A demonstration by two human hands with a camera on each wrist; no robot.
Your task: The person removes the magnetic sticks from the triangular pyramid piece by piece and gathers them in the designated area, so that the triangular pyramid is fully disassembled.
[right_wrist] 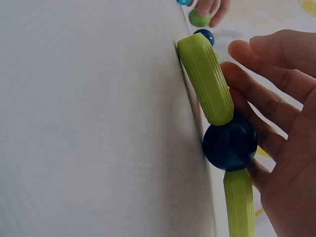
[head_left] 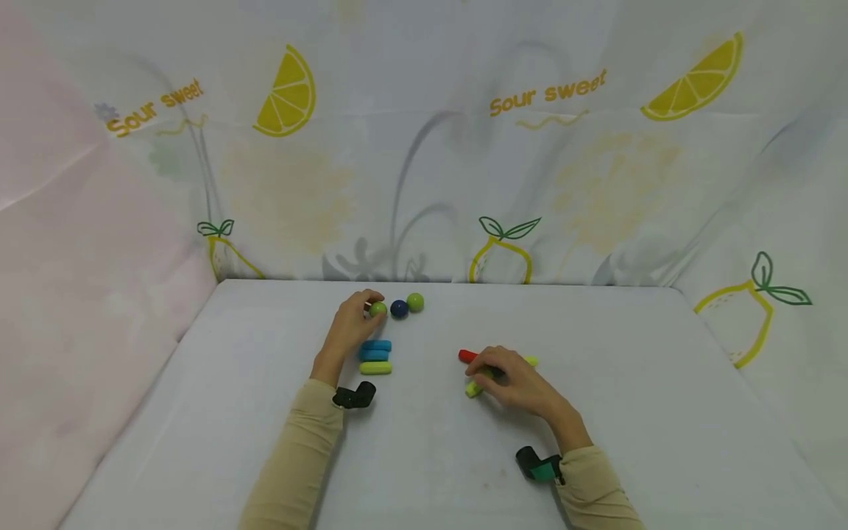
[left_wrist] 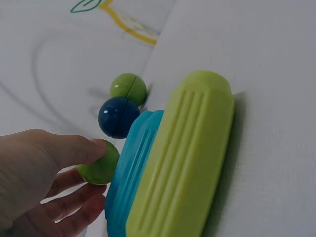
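Observation:
My left hand [head_left: 351, 322] pinches a light green ball [left_wrist: 101, 165] between thumb and fingers, at the back of the table. Just right of it lie a dark blue ball [head_left: 399, 309] and another green ball [head_left: 415, 302]. Nearer me are two blue sticks [head_left: 375, 350] and a yellow-green stick [head_left: 375, 368], side by side. Over a joined piece my right hand [head_left: 513, 379] has its fingers loosely bent. In the right wrist view that piece shows a green stick [right_wrist: 207, 81], a dark blue ball [right_wrist: 230, 143] and another green stick [right_wrist: 239, 202]; whether fingertips touch it, I cannot tell.
A red stick [head_left: 467, 356] pokes out beyond the right hand, partly hidden by it. The white table [head_left: 424, 456] ends at the back against a hanging cloth [head_left: 424, 162] printed with lemons. Each wrist wears a black camera strap.

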